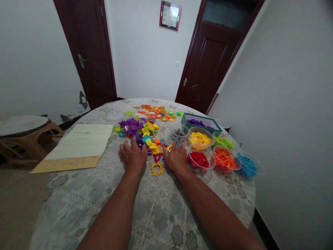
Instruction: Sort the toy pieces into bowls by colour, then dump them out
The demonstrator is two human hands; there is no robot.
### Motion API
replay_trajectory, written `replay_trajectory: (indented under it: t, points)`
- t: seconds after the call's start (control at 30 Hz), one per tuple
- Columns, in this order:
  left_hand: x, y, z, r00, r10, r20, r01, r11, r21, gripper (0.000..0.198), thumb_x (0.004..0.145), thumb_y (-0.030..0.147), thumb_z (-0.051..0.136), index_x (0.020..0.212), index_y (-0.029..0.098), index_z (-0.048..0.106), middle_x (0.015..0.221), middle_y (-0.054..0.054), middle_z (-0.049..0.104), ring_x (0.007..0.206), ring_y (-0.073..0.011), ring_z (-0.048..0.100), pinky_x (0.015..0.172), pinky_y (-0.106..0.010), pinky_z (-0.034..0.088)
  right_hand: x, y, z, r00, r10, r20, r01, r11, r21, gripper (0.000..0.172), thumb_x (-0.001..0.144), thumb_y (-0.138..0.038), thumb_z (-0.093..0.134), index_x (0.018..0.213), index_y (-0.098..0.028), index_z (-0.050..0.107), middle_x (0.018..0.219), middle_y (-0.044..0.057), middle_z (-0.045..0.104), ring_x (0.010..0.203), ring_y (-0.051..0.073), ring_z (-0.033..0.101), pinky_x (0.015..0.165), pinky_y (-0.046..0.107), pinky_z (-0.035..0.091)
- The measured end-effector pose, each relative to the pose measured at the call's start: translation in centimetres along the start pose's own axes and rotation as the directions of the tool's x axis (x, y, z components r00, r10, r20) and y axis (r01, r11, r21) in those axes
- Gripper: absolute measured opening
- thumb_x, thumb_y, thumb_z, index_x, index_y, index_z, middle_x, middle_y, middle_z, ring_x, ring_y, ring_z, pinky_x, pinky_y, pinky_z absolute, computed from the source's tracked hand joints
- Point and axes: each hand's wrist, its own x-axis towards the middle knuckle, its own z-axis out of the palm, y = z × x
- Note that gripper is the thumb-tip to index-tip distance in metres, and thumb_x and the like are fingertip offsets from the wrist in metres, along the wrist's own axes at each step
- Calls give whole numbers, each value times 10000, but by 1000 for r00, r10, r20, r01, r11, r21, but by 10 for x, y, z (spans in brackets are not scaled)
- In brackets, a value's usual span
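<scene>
My left hand (134, 155) lies palm down at the near left edge of a mixed pile of plastic building pieces, its fingers spread against purple pieces (133, 125). Palm down at the pile's right side, my right hand (177, 158) has its thumb apart from its fingers. A small yellow piece (169, 148) shows beside the right thumb and index finger; whether they touch it is unclear. Between my hands are a square yellow frame piece (157, 169), a red piece (157, 157) and yellow connectors (151, 143). Each hand's fingertips are partly hidden.
On the right, clear bowls hold red (199, 159), yellow (199, 139), orange (225, 158), blue (246, 165), green and grey pieces. Behind them stands a green box (214, 127) with purple pieces. Orange pieces (156, 113) lie farther back; papers (80, 140) rest at left.
</scene>
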Motion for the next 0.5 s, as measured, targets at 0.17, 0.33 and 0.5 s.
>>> replay_trajectory:
  t: [0.17, 0.33, 0.5]
  points:
    - [-4, -6, 6, 988, 104, 113, -120, 982, 144, 472, 969, 402, 594, 1360, 147, 666, 1326, -259, 668, 1358, -450, 512, 1166, -698, 279, 4, 1, 3, 1000, 20, 17, -19, 996, -83, 625, 1043, -577, 517, 1412, -88, 634, 1385, 336, 617, 1304, 465, 561, 1070, 628, 396]
    - [0, -12, 9, 965, 180, 190, -208, 968, 139, 388, 957, 373, 591, 1223, 120, 717, 1181, -236, 709, 1211, -404, 598, 1106, -582, 378, -5, 0, 0, 997, -57, 59, 61, 996, -71, 494, 1070, -522, 501, 1364, -166, 678, 1365, 241, 646, 1275, 397, 575, 1083, 556, 387]
    - [-6, -9, 11, 947, 250, 200, -252, 968, -11, 346, 956, 314, 587, 1239, 147, 694, 1195, -192, 685, 1176, -345, 621, 1068, -464, 453, -14, -3, -1, 983, -162, 81, 159, 986, 43, 419, 1086, -458, 509, 1393, -214, 656, 1357, 169, 673, 1295, 327, 577, 1148, 493, 342]
